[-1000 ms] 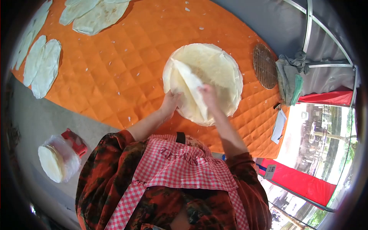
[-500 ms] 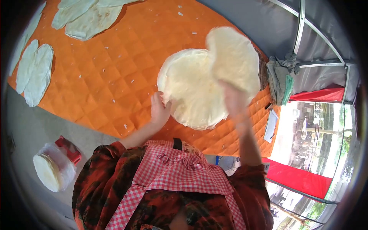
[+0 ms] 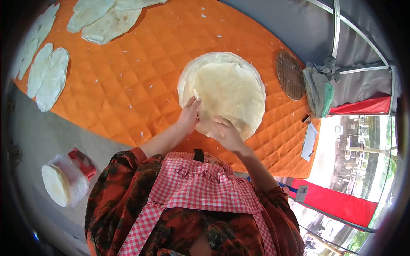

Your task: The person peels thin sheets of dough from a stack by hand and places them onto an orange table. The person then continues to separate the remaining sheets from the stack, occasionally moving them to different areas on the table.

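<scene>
A thin, pale round flatbread point(image 3: 228, 91) lies over a stack of similar flatbreads point(image 3: 184, 79) on the orange quilted cloth, a little off-centre. My left hand point(image 3: 188, 115) pinches the top sheet at its left edge, where a small fold stands up. At the near edge, my right hand point(image 3: 228, 135) has its fingers curled over the same flatbread, thumb side hidden. Both hands are close together, in front of the checked apron.
More flatbreads point(image 3: 112, 25) and long folded ones point(image 3: 53, 79) lie at the left. A round wire rack point(image 3: 290, 74), grey cloths point(image 3: 317, 87) and a white card point(image 3: 308, 141) are at the right. A plastic bag of flatbreads point(image 3: 62, 183) is at lower left.
The flatbread my right hand held raised at the right now lies over the stack. My right hand has come left and nearer; my left hand has moved onto the bread's edge.
</scene>
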`<control>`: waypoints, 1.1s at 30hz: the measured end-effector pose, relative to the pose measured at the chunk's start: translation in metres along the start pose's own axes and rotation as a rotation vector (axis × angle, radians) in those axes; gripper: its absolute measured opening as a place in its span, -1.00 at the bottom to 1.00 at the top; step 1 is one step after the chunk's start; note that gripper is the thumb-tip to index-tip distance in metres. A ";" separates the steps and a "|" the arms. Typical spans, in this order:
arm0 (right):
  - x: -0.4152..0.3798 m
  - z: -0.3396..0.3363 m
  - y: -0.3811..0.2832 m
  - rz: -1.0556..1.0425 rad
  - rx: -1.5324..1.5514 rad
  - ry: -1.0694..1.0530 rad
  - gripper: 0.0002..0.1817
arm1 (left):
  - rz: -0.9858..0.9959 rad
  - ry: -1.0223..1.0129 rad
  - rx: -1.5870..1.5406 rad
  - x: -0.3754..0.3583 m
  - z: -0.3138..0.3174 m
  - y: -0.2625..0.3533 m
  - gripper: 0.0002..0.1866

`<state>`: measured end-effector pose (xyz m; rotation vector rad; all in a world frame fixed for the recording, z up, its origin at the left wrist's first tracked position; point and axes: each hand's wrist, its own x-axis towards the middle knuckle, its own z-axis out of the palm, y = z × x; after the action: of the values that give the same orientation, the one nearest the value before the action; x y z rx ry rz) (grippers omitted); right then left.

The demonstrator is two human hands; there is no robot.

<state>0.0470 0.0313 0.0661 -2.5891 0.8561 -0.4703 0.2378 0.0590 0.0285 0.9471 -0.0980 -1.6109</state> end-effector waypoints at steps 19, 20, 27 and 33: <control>0.069 0.006 0.036 0.470 0.719 0.121 -0.79 | 0.232 0.122 0.545 -0.011 0.054 -0.027 -0.52; 0.070 0.007 0.038 0.534 0.750 0.094 -0.81 | 0.194 0.152 0.409 -0.010 0.054 -0.027 -0.52; 0.062 0.042 0.043 0.471 0.615 0.323 -0.78 | 0.322 0.269 0.466 0.043 0.012 -0.028 -0.75; 0.071 -0.006 0.052 0.777 0.753 0.130 -0.80 | 0.265 0.228 0.441 0.047 0.011 -0.030 -0.84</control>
<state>0.0724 -0.0526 0.0622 -1.4243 1.3154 -0.5717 0.2089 0.0231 -0.0048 1.3876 -0.4159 -1.2480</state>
